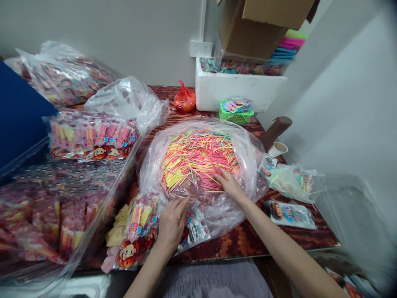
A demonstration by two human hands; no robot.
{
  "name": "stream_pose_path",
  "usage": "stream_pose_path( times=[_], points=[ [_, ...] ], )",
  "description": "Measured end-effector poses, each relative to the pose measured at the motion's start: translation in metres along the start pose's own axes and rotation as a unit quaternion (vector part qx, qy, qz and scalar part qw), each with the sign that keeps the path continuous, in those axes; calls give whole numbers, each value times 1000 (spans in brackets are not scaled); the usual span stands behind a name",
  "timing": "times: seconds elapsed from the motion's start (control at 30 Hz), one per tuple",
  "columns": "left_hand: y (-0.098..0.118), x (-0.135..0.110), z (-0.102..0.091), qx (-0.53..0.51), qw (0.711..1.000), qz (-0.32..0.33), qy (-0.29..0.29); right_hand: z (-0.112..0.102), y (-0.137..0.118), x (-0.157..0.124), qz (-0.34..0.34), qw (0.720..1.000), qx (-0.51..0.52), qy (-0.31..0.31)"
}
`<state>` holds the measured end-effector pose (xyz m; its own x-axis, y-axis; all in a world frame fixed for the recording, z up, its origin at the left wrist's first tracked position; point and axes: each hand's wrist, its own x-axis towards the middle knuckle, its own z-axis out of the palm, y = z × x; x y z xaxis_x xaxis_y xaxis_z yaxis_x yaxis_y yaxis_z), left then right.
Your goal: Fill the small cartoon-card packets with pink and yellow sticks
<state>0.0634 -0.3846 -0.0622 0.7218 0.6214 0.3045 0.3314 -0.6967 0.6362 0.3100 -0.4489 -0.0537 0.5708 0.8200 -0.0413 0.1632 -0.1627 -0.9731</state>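
Observation:
In front of me a large clear plastic bag [248,165] lies open, heaped with thin pink, yellow and green sticks [198,153]. My right hand [228,182] reaches over its near right side, with thumb and fingers closed on some pink sticks. My left hand [173,221] is at the bag's near edge, its fingers drawn together at clear packet plastic; its exact grip is partly hidden. Beside and under it lie printed clear packets [198,225]. Just left of that wrist, filled packets [139,225] with a red-haired cartoon figure hold pink and yellow sticks.
A clear-walled bin [102,207] of filled packets stands at left. Behind are a red bag of fruit [185,99], a green basket [236,114] and a white foam box [238,89]. A brown flask [277,128], paper cup [277,148] and flat packet [291,214] are at right.

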Motion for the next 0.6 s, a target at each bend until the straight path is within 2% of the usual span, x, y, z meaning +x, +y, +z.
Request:
stream_pose_path(
  times=[0.1,0.2,0.27,0.33,0.4,0.5,0.6],
  points=[
    [8,4,-11,-105,992,-59,29,7,-5,-16,-52,998,-25,37],
    [19,9,-27,-188,973,-120,60,18,-6,-36,-70,994,-44,69],
    [29,12,-36,-203,969,-125,71,28,-3,-50,-70,995,-27,69],
    [40,14,-40,-181,979,-76,58,39,2,-62,-65,997,6,46],
    [50,16,-35,-139,990,12,25,49,10,-70,-58,998,28,19],
    [56,19,-12,-79,986,140,-43,60,22,-75,-68,997,33,8],
    [51,20,12,-57,978,187,-79,61,28,-75,-90,996,-8,15]
  ],
)
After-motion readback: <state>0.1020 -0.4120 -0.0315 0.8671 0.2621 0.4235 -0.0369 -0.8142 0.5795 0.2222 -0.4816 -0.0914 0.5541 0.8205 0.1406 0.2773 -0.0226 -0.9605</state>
